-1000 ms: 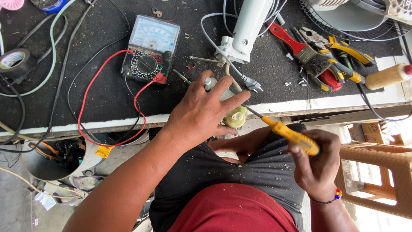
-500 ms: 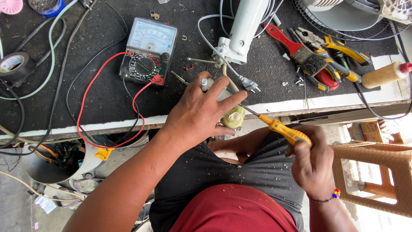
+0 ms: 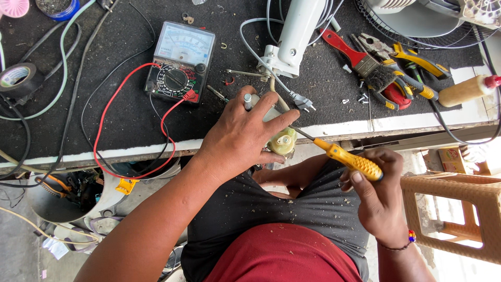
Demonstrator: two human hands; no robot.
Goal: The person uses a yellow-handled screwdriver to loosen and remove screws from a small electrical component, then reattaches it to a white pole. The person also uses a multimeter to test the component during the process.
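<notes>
My left hand [image 3: 245,136] grips a small fan motor [image 3: 282,142] with a pale yellow-green gear housing, held at the front edge of the black workbench mat [image 3: 130,115]. My right hand [image 3: 377,196] is closed on a yellow-handled screwdriver [image 3: 347,159], whose shaft reaches up and left to the motor beside my left fingers. A white fan stand neck [image 3: 292,39] with a white cable lies just beyond the motor.
An analog multimeter [image 3: 180,62] with red and black leads sits left of centre. A red-handled brush [image 3: 355,55], pliers [image 3: 402,57], a glue bottle [image 3: 467,90] and a fan grille [image 3: 417,21] lie right. Black tape roll [image 3: 18,78] far left; a tan plastic stool [image 3: 454,214] lower right.
The right hand and screwdriver have shifted slightly, the handle sitting a little lower in my grip. The left hand stays clamped on the motor.
</notes>
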